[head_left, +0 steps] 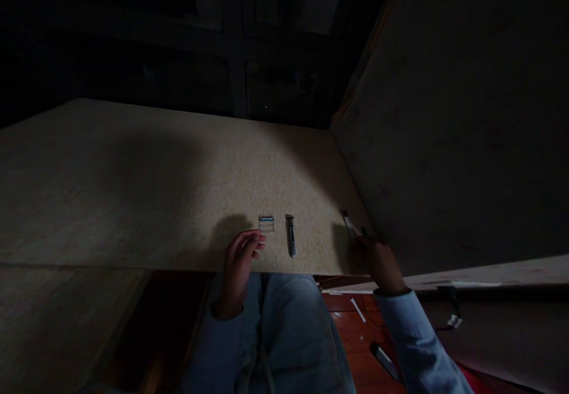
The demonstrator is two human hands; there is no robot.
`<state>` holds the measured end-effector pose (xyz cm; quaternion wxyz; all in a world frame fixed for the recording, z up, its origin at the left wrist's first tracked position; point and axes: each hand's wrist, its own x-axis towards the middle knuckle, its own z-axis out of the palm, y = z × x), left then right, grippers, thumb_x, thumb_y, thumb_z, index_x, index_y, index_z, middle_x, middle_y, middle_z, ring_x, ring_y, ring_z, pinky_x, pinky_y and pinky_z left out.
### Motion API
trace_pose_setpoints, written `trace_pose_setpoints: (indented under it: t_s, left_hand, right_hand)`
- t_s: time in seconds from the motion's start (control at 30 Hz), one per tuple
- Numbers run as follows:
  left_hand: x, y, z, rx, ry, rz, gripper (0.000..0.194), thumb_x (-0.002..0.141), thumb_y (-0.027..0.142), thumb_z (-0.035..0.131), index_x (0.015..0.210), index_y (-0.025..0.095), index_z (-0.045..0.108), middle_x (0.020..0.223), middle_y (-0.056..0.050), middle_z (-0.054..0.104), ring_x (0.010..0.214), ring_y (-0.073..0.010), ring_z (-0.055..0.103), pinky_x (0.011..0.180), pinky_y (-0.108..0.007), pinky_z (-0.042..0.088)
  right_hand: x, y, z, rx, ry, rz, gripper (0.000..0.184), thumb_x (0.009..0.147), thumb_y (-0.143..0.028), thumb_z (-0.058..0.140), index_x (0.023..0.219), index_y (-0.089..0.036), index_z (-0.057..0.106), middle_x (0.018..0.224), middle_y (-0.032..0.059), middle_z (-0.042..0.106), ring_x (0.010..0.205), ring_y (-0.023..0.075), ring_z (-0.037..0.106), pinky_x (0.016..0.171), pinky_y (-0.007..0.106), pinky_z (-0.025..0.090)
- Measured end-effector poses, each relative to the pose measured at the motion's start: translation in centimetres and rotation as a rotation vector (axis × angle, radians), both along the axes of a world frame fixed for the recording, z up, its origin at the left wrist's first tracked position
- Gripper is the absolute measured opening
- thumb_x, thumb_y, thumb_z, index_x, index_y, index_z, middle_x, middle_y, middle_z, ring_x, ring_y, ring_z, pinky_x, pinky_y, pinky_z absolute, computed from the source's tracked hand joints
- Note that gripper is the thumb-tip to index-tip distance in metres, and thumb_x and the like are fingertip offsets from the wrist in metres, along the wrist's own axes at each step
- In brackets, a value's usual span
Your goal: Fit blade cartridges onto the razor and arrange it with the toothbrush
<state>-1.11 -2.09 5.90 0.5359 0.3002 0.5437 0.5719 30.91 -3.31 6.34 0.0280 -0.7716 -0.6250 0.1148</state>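
Observation:
A razor [291,237] lies on the tabletop in front of me, its head pointing away. Left of it sits a small clear plastic case [266,223] with a bluish strip inside, perhaps a blade cartridge. My left hand [242,253] hovers by the case's near edge, fingers loosely bent and apart, holding nothing that I can see. At the table's right end, my right hand [377,260] is curled in shadow over a thin, light stick-like item [347,222]. A dark tip [364,231] shows just above its knuckles. What its fingers grip is hidden.
The pale speckled table [169,204] meets a wall [453,145] on the right. Dark window panes [288,92] stand behind it. Below, on the reddish floor [344,323], lie a white strip [358,310] and a dark-and-white object [384,359]. Light is dim.

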Motion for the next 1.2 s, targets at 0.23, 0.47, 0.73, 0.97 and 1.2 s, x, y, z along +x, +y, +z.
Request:
trace_pose_setpoints:
  t_s: [0.23,0.47,0.73,0.97,1.2]
  left_hand:
    - [3.7,0.0,-1.4,0.143,0.313,-0.145,0.021,0.077,0.034,0.068,0.092,0.02,0.071,0.086,-0.007,0.074,0.077,-0.0199,0.067,0.071,-0.03,0.049]
    - [7.0,1.1,-1.7,0.19,0.747,-0.174,0.022,0.08,0.023,0.068,0.102,0.023,0.071,0.099,-0.011,0.074,0.084,-0.0251,0.065,0.082,-0.037,0.047]
    - [4.8,2.1,-1.2,0.235,0.696,-0.175,0.019,0.08,0.028,0.069,0.098,0.024,0.073,0.088,-0.007,0.072,0.066,-0.0197,0.06,0.074,-0.033,0.047]
    - [-1.3,6.5,-1.1,0.388,0.962,-0.242,0.016,0.081,0.02,0.067,0.091,0.024,0.079,0.093,-0.009,0.072,0.08,-0.0231,0.063,0.082,-0.034,0.05]
    - [-1.8,8.6,-1.6,0.402,1.219,-0.559,0.018,0.089,0.019,0.065,0.099,0.022,0.08,0.1,-0.008,0.072,0.096,-0.0219,0.066,0.089,-0.033,0.051]
  right_hand:
    - [0.2,-0.3,-2.1,0.154,0.177,-0.019,0.035,0.093,-0.029,0.049,0.113,-0.016,0.074,0.11,0.0176,0.077,0.094,0.0283,0.075,0.072,0.03,0.048]
    - [0.5,-0.8,-4.5,0.37,0.229,-0.046,0.048,0.094,-0.049,0.045,0.112,-0.016,0.074,0.108,0.0176,0.076,0.095,0.0287,0.072,0.079,0.034,0.053]
    - [0.1,-1.3,-4.7,0.527,0.352,-0.07,0.059,0.093,-0.063,0.045,0.112,-0.014,0.072,0.106,0.0163,0.073,0.099,0.0285,0.068,0.086,0.038,0.051]
    - [-1.5,-3.4,-2.9,0.596,0.476,-0.063,0.056,0.093,-0.061,0.051,0.11,-0.013,0.072,0.092,0.0139,0.072,0.081,0.0247,0.066,0.073,0.036,0.051]
    - [-7.7,-3.0,-1.2,0.5,0.707,0.08,0.035,0.096,-0.046,0.056,0.109,-0.018,0.072,0.098,0.0106,0.073,0.08,0.0214,0.067,0.069,0.032,0.052]
